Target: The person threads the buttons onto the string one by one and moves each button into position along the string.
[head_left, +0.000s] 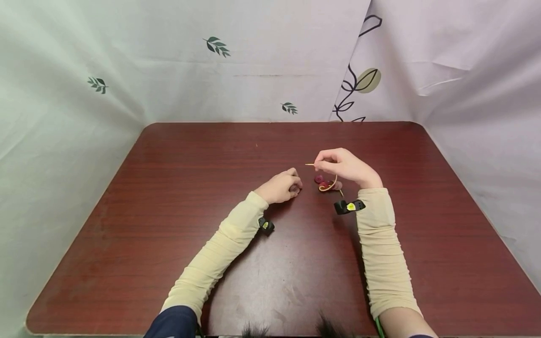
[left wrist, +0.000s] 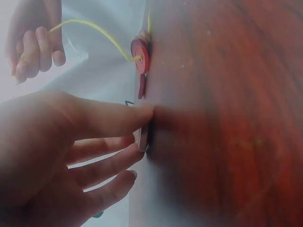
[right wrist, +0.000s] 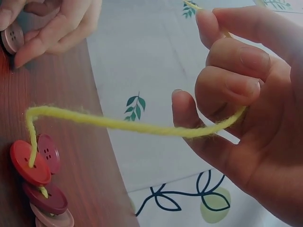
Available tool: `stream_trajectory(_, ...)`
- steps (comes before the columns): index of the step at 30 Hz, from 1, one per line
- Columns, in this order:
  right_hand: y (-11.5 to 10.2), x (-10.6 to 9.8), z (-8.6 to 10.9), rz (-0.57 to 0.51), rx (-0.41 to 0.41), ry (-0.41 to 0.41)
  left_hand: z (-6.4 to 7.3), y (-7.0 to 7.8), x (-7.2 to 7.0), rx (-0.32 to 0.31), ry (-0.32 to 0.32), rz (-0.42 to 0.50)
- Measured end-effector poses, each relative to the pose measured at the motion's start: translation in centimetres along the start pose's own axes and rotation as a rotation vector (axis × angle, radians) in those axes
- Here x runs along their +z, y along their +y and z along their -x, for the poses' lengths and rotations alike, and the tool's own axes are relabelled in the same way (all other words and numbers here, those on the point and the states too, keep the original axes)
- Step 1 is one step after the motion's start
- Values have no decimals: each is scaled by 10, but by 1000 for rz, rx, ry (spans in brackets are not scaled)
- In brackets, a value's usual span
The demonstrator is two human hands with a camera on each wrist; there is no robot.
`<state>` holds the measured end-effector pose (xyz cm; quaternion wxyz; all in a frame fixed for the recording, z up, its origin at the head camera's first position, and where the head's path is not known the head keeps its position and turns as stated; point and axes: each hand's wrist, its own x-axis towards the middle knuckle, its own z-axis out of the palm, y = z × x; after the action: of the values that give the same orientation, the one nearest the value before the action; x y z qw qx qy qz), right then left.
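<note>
My left hand (head_left: 280,187) is low over the table and grips a dull pinkish-brown button (right wrist: 13,38) by its edge, the button standing close to the tabletop. To the right, my right hand (head_left: 343,165) is raised and pinches yellow yarn (right wrist: 118,124) near its end, a short tip sticking out past the thumb and finger. From that hand the yarn loops down through a red button (right wrist: 29,161). Under it lie a maroon button (right wrist: 45,197), with yarn showing through it, and a pale pink button (right wrist: 54,216). A purplish-red button (right wrist: 49,152) lies right beside the red one.
The dark red-brown table (head_left: 169,211) reaches back to a pale cloth backdrop (head_left: 253,80) with leaf prints. Cloth also hangs at both sides. A small black wrist camera (head_left: 266,226) sits on the left sleeve, another camera (head_left: 340,207) on the right.
</note>
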<state>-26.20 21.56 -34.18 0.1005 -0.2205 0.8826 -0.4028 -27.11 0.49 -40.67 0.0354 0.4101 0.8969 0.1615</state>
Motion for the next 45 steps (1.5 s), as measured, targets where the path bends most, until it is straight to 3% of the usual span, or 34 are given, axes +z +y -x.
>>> stream_trajectory(9,0,0,-1,36,-11,47,0,-3,-6,-7,8,-24)
stream_trajectory(19,-4,1,0,53,-4,83,5,2,-27,24,160,-26)
stream_trajectory(21,-14,1,3,53,-2,80,7,3,-31,32,195,-15)
stream_trajectory(26,-38,0,13,50,3,90,9,-1,-36,26,246,76)
stream_trajectory(34,-36,3,12,29,-15,130,13,-3,-42,19,289,180)
stream_trajectory(41,-37,4,12,24,-13,131,17,-4,-52,27,340,460)
stream_trajectory(45,-40,4,11,21,-34,124,22,1,-62,0,343,592)
